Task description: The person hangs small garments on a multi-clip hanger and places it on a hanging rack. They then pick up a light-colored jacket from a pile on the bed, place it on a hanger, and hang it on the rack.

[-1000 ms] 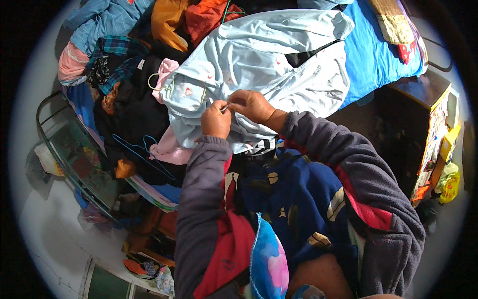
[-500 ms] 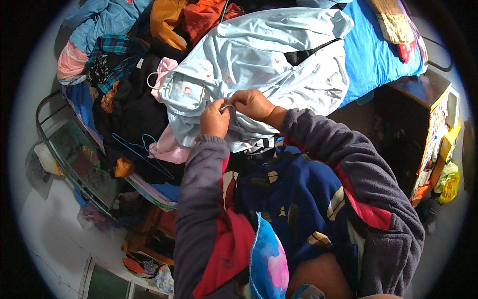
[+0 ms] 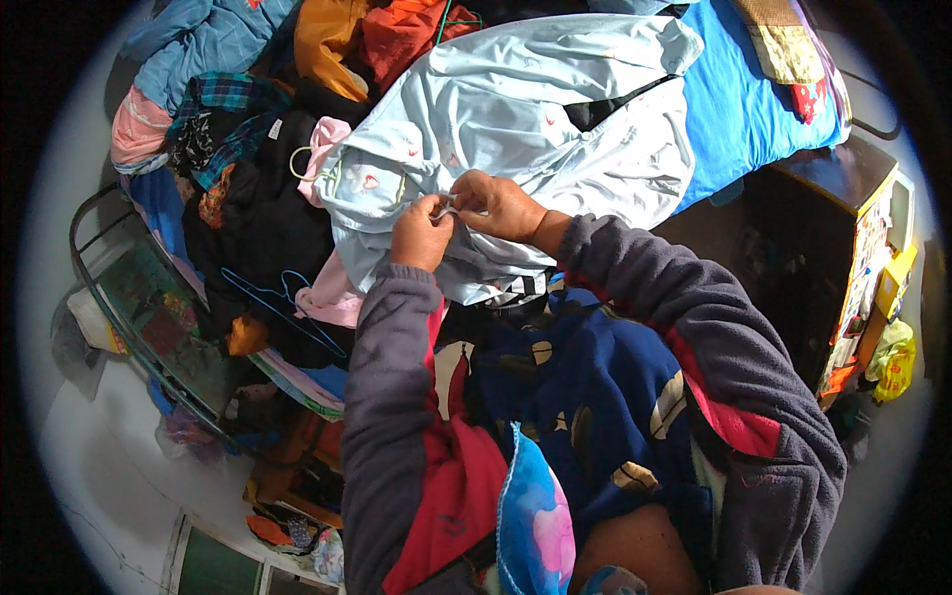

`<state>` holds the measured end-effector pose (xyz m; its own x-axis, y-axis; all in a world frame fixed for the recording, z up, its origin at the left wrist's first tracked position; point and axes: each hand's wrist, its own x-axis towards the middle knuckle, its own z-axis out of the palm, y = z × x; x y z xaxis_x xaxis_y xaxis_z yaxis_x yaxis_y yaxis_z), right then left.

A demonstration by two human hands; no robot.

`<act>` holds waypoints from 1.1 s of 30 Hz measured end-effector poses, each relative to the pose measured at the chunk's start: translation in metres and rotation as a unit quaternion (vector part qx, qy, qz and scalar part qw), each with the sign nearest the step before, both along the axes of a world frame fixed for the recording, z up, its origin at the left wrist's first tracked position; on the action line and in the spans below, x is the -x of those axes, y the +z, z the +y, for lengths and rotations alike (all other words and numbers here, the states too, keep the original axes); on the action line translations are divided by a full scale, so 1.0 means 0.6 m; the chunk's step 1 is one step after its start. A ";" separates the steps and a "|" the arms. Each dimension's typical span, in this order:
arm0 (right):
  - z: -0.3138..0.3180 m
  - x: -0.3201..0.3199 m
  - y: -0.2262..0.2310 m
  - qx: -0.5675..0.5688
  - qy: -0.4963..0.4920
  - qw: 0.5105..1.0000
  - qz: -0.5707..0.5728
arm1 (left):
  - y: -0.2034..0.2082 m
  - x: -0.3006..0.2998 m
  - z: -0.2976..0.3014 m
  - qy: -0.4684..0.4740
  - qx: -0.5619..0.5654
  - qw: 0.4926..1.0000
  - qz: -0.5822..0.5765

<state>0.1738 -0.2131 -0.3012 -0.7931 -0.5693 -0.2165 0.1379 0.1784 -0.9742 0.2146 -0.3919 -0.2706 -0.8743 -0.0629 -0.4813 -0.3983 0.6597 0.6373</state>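
A pale blue long-sleeved shirt with small heart prints lies spread across the bed, its collar toward the left. My left hand and my right hand meet at its near front edge, both pinching the cloth between thumb and fingers. What small detail sits between the fingertips is too hidden to make out. A cream hanger pokes out at the collar, beside pink cloth. More pink fabric shows under the shirt's lower left.
A blue wire hanger lies on black clothing at the left. Piled clothes, including an orange garment, fill the far left. A blue pillow is at the far right, above a cabinet. A metal bed rail curves at the left.
My left hand and forearm have shifted slightly left. My right fingers have moved a little left and up. Both still grip the shirt's edge.
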 end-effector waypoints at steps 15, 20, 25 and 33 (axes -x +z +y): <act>-0.011 -0.010 -0.001 -0.089 -0.037 0.995 -0.032 | -0.008 -0.021 0.034 0.149 0.008 0.988 0.044; -0.012 -0.006 0.004 -0.141 -0.021 0.989 0.036 | -0.025 -0.030 0.040 0.172 -0.004 0.983 0.057; -0.015 -0.009 0.005 -0.157 -0.023 0.987 0.039 | -0.032 -0.037 0.039 0.172 -0.020 0.983 0.069; -0.018 -0.020 -0.008 -0.077 -0.041 0.991 -0.099 | -0.024 -0.035 0.046 0.277 -0.151 0.949 0.017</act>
